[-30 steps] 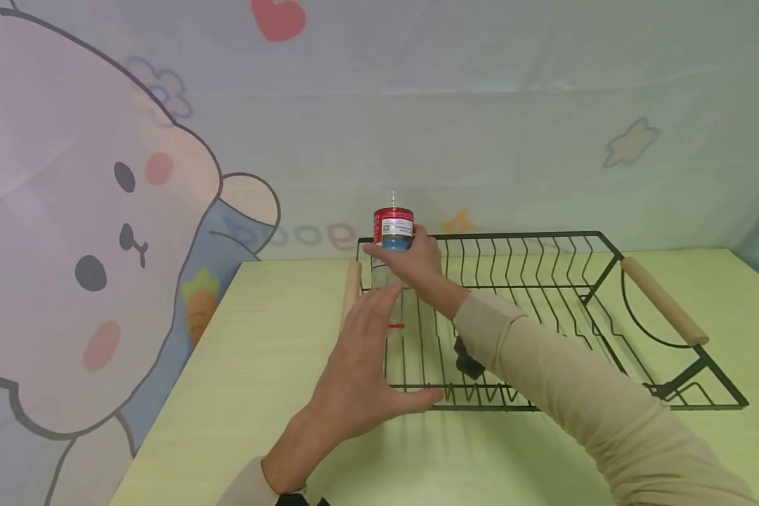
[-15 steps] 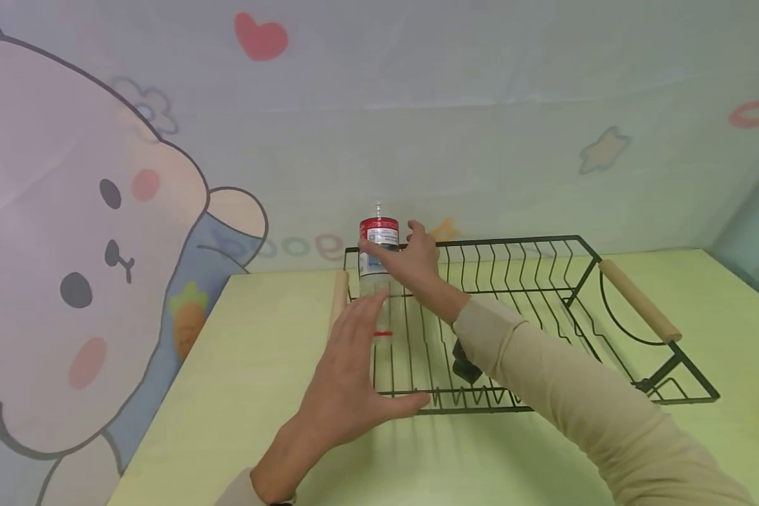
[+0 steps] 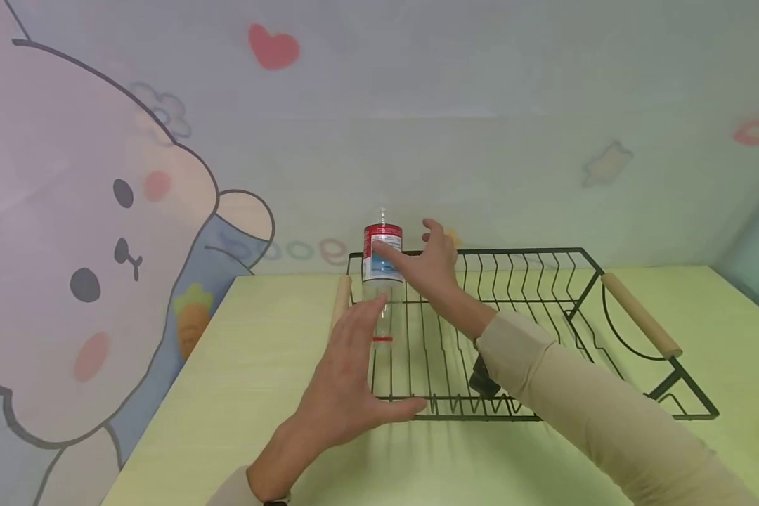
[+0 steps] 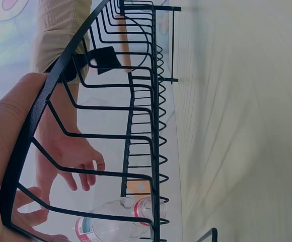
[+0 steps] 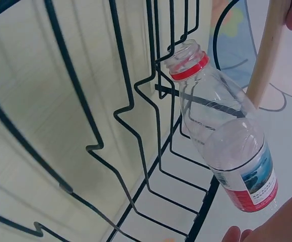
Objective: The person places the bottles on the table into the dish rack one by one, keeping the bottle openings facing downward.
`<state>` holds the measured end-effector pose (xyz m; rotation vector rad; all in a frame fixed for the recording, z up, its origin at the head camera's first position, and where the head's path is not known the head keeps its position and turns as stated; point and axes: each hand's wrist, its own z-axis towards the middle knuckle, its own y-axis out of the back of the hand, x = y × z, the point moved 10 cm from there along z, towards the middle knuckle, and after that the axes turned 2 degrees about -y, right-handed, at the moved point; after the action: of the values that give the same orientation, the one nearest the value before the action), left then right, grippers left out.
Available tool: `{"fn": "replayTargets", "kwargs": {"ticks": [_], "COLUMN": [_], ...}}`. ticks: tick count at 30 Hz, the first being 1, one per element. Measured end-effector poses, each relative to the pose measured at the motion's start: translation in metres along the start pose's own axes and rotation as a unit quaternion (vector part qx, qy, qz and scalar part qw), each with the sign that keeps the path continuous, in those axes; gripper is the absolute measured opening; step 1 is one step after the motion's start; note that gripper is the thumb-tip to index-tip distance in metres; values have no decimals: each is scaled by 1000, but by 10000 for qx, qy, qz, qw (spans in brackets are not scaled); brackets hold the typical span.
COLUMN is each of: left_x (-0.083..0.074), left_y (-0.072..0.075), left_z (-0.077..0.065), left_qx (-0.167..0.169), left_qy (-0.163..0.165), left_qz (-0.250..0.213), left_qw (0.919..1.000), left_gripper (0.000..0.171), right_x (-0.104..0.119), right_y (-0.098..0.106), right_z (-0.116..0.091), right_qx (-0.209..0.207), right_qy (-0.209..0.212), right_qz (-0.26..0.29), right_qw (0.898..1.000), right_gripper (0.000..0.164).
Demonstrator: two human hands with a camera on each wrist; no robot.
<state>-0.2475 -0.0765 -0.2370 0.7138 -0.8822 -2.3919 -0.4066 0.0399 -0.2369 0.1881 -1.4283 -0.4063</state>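
Observation:
A clear plastic bottle (image 3: 382, 270) with a red, white and blue label leans neck down in the left part of a black wire dish rack (image 3: 512, 251). Its capless neck, with a red ring, rests among the wires in the right wrist view. My right hand (image 3: 436, 270) is beside the bottle, fingers spread; the thumb overlaps the label in the head view, while the right wrist view shows the hand apart from the bottle (image 5: 239, 151). My left hand (image 3: 348, 379) is at the rack's front left corner, thumb stretched along the front rail and fingers extended toward the bottle.
The rack has wooden side handles, the right one (image 3: 641, 316) in plain view and the left one (image 3: 341, 302) partly behind my left hand. A black wrist mount (image 3: 483, 379) hangs under my right sleeve. A printed cloth backdrop (image 3: 506, 161) stands behind the table (image 3: 228, 393).
My right hand has loosened from the bottle and shifted right, its fingers spreading, so more of the label shows. The bottle and left hand keep nearly the same place at the rack; the view has shifted slightly.

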Motion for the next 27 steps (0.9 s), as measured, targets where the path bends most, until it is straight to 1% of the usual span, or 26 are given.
{"fn": "replayTargets", "kwargs": {"ticks": [5, 12, 17, 27], "left_x": [1, 2, 4, 7], "left_y": [-3, -2, -3, -6], "left_z": [0, 1, 2, 5], "left_qx": [91, 96, 167, 31], "left_qy": [117, 191, 269, 79], "left_qz": [-15, -3, -20, -39], "left_qw": [9999, 9998, 9995, 10000], "left_gripper": [121, 121, 120, 121], "right_x": [0, 23, 33, 33], "right_y": [12, 29, 48, 88], "right_z": [-4, -3, -6, -14], "right_qx": [-29, -132, -198, -311], "right_qy": [-1, 384, 504, 770], "right_qz": [14, 15, 7, -208], "right_qw": [10000, 9992, 9985, 9963], "right_gripper": [96, 93, 96, 97]}}
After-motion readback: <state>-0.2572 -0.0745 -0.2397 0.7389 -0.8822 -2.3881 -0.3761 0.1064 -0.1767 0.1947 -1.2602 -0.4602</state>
